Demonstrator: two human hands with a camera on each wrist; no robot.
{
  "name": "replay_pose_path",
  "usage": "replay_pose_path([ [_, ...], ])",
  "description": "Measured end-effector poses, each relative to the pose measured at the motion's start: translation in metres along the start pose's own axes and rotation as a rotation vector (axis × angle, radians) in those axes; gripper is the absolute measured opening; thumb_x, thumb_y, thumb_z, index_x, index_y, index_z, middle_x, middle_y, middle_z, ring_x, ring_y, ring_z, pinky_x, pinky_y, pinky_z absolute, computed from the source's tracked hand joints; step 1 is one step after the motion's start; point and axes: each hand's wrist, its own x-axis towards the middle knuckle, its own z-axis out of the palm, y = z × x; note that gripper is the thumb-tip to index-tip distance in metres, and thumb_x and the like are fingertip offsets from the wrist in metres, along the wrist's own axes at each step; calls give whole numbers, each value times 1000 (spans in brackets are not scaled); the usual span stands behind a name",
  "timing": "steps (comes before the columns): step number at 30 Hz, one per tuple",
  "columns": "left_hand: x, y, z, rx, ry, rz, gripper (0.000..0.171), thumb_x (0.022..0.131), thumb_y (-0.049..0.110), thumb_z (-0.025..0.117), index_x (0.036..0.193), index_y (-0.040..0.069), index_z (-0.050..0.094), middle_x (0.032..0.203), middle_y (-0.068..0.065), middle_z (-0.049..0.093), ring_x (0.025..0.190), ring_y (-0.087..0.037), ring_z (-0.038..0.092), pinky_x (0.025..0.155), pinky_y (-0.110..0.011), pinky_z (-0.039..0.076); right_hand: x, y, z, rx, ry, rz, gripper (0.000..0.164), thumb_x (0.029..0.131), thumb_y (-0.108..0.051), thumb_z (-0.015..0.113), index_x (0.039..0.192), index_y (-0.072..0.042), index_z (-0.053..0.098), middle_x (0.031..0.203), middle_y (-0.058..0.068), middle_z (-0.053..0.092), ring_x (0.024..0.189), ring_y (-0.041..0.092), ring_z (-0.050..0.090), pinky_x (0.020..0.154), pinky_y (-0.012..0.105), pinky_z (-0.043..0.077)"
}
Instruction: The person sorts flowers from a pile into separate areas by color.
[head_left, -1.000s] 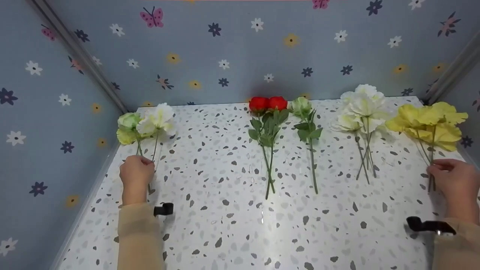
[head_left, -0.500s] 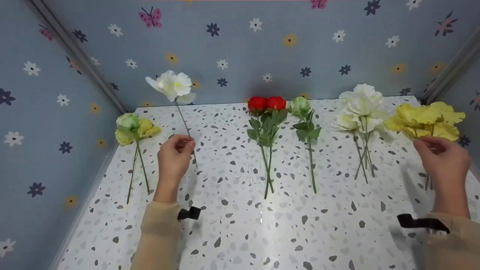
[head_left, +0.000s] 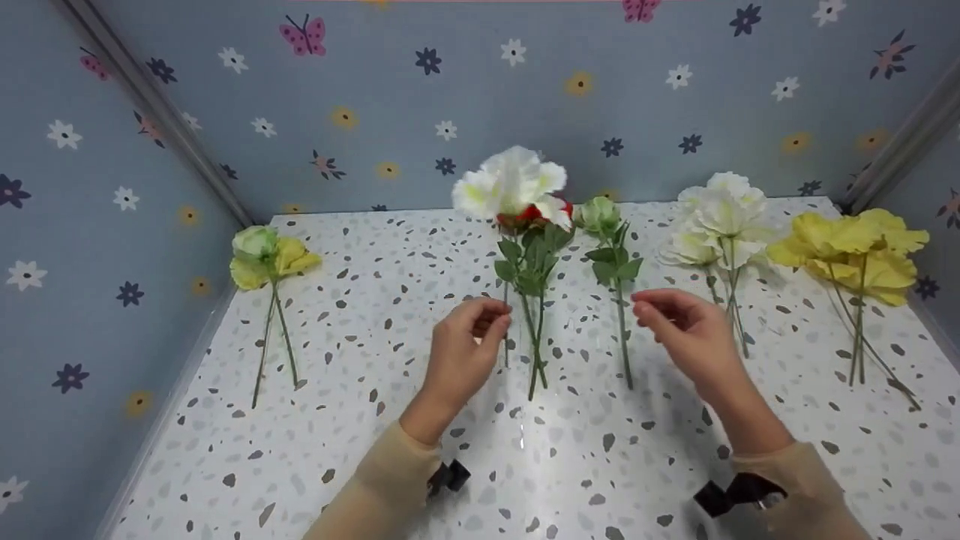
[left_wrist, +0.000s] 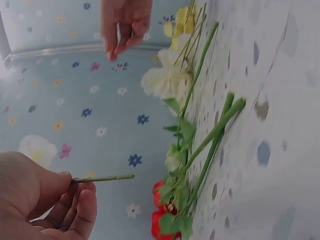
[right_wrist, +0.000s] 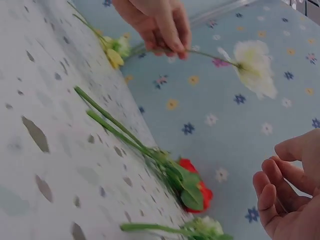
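My left hand (head_left: 466,346) pinches the thin stem of a white flower (head_left: 510,184) between thumb and fingers. Its ruffled bloom partly covers two red roses (head_left: 534,212) in the head view. Seen from the right wrist, the white flower (right_wrist: 252,67) is up off the table, its stem running through the left hand (right_wrist: 157,25). My right hand (head_left: 686,330) hovers near the stem of a pale green rose (head_left: 600,216), thumb and fingers loosely bent. The right wrist view shows nothing between the fingers of that right hand (right_wrist: 292,192).
On the speckled table (head_left: 390,480), a green rose (head_left: 255,244) and a yellow flower (head_left: 296,255) lie at the left. White flowers (head_left: 724,214) and several yellow flowers (head_left: 862,240) lie at the right. A patterned wall (head_left: 510,97) stands behind.
My left hand has lifted the white flower off the left group and carried it right, over the red roses. My right hand has left the yellow flowers and moved left.
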Motion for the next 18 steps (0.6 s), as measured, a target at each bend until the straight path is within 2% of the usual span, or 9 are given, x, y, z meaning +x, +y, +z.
replay_pose_path([
  [4, -16, 10, 25, -15, -95, 76, 9, 93, 5, 71, 102, 3, 70, 93, -1, 70, 79, -8, 65, 72, -22, 57, -12, -3, 31, 3, -83, -20, 32, 93, -35, 73, 117, -13, 73, 103, 7, 71, 87, 22, 65, 69, 29, 57],
  [9, -31, 18, 40, 34, -168, 147, 5, 96, 10, 69, 101, 8, 70, 92, 2, 68, 78, -5, 61, 68, -19, 53, -24, -4, 57, -10, -154, -105, 29, 96, -31, 71, 120, -16, 73, 110, -1, 72, 95, 18, 67, 76, 29, 57],
  [14, -37, 21, 46, 39, -217, 171, 8, 96, 12, 70, 102, 8, 70, 92, 2, 67, 78, -5, 60, 68, -18, 53, -29, -6, 65, 24, -134, -183, 18, 95, -21, 72, 112, -15, 75, 106, -3, 73, 95, 19, 67, 77, 27, 56],
  [18, -39, 20, 49, 16, -239, 158, 5, 96, 12, 70, 99, 9, 70, 92, 2, 68, 79, -3, 62, 69, -14, 53, -30, -8, 65, 32, -110, -178, 14, 94, -19, 73, 107, -15, 76, 102, -2, 74, 92, 19, 67, 76, 25, 56],
])
